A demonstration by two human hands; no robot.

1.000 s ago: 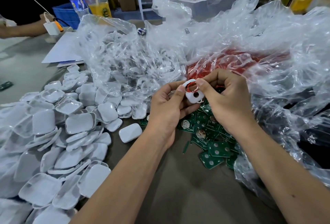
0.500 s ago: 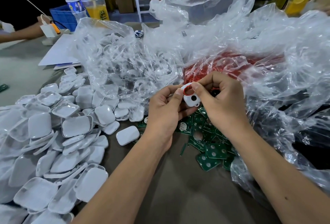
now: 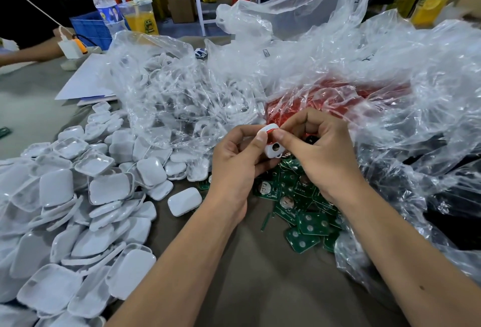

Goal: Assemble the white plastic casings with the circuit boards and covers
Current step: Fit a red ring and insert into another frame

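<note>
Head view: both hands pinch small white casing [image 3: 273, 145], round hole in face, red piece at top. Left hand [image 3: 238, 167] cradles; right hand [image 3: 317, 152] fingertips grip, above green circuit boards [image 3: 299, 212].

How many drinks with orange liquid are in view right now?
2. One clear plastic cup of orange drink stands far left beside the water bottle; another orange drink cup is at far right. Plastic bags may hide others.
</note>
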